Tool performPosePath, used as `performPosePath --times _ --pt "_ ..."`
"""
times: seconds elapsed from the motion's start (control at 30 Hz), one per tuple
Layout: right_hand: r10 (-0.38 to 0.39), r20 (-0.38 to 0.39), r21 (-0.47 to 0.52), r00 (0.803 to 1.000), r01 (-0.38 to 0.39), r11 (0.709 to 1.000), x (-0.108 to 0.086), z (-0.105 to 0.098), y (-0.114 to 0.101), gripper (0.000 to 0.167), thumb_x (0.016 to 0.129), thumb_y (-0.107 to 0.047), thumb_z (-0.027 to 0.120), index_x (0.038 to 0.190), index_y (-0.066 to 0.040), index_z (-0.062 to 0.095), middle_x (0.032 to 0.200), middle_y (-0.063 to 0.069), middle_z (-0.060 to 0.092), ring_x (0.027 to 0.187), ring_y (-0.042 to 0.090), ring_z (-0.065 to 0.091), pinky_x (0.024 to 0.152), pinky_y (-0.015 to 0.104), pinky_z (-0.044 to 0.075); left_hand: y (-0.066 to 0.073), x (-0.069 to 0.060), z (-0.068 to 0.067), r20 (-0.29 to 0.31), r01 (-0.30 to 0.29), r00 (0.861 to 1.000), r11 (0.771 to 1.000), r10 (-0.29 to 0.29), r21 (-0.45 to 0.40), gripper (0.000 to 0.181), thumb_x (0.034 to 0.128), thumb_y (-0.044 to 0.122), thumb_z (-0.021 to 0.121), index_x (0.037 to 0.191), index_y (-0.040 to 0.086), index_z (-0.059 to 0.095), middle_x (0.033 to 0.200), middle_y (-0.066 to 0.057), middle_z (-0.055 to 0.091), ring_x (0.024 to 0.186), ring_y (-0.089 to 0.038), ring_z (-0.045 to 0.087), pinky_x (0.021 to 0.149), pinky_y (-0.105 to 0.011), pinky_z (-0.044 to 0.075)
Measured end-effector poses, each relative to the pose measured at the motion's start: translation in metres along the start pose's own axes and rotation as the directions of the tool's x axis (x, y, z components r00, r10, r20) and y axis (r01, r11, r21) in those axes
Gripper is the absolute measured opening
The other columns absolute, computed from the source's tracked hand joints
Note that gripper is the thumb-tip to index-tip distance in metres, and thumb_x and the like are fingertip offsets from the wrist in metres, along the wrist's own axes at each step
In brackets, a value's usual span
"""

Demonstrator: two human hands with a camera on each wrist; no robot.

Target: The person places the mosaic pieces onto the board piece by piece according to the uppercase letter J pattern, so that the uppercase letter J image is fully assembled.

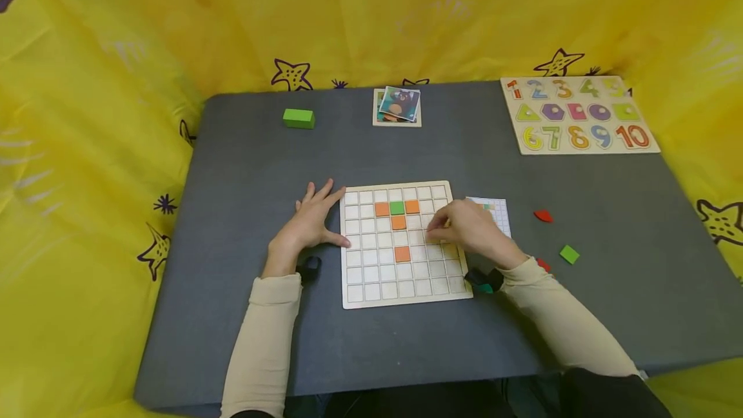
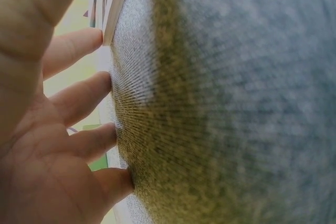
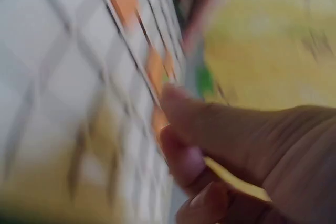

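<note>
A pale wooden grid board lies on the dark grey table, with several orange square tiles and one green square tile in its cells. My left hand is spread at the board's left edge, thumb and a fingertip touching the rim. In the left wrist view its straight fingers rest against the table. Over the board's right side is my right hand, thumb and fingers bent close together. Blur in the right wrist view hides whether anything sits between those fingertips.
A printed grid card lies partly under the right hand. Further right are a loose green tile and red pieces. Along the back stand a green block, picture cards and a number puzzle board.
</note>
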State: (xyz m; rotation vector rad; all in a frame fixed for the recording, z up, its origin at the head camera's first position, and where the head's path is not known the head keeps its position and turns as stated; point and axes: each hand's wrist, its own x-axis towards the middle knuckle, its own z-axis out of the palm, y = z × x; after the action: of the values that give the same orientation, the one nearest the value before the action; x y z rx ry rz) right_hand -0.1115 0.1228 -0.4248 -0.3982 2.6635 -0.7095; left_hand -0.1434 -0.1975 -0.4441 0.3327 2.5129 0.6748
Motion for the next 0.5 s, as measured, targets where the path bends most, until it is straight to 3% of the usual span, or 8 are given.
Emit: performPosePath --times 0.1,0.23,0.37,0.5 --pt "0.135 -0.066 -0.010 0.989 -0.136 0.991 -0.018 -0.021 0.033 0.012 0.084 -0.030 0.085 0.089 -0.018 0.084 0.085 0.003 0.080 0.073 0.019 0.062 0.055 0.030 0.041 -0.001 -0.001 -0.001 -0.003 0.005 1.000 1.000 -0.005 -0.002 0.117 0.0740 0.030 0.094 0.166 0.013 0.024 0.176 -0.018 0.004 0.160 -0.050 -0.010 0.121 -0.079 0.007" --pt "0.290 -0.096 -0.032 0.952 -0.295 0.955 -0.048 -0.046 0.081 0.022 0.088 -0.036 0.081 0.097 -0.017 0.083 0.101 0.013 0.081 0.089 0.036 0.068 0.057 0.039 0.044 0.000 -0.001 -0.003 -0.015 0.005 1.000 1.000 -0.004 0.003 0.117 0.0738 0.030 0.094 0.166 0.012 0.024 0.176 -0.018 0.005 0.160 -0.050 -0.009 0.121 -0.079 0.007" --pt "0.398 -0.069 -0.036 0.915 -0.401 0.915 -0.076 -0.061 0.119 0.034 0.089 -0.041 0.079 0.108 -0.013 0.080 0.114 0.019 0.077 0.103 0.048 0.064 0.063 0.046 0.046 0.000 -0.001 -0.003 -0.014 0.004 1.000 1.000 -0.004 0.010 0.117 0.0738 0.031 0.094 0.166 0.012 0.024 0.175 -0.019 0.005 0.160 -0.051 -0.009 0.121 -0.080 0.008" --pt "0.486 0.000 -0.058 0.874 -0.485 0.872 -0.099 -0.072 0.145 0.053 0.082 -0.048 0.083 0.116 -0.009 0.074 0.124 0.026 0.070 0.106 0.054 0.059 0.065 0.052 0.045 0.001 -0.002 -0.002 -0.007 0.005 1.000 1.000 -0.005 0.005 0.117 0.0740 0.031 0.094 0.166 0.012 0.024 0.176 -0.018 0.005 0.160 -0.050 -0.010 0.121 -0.079 0.007"
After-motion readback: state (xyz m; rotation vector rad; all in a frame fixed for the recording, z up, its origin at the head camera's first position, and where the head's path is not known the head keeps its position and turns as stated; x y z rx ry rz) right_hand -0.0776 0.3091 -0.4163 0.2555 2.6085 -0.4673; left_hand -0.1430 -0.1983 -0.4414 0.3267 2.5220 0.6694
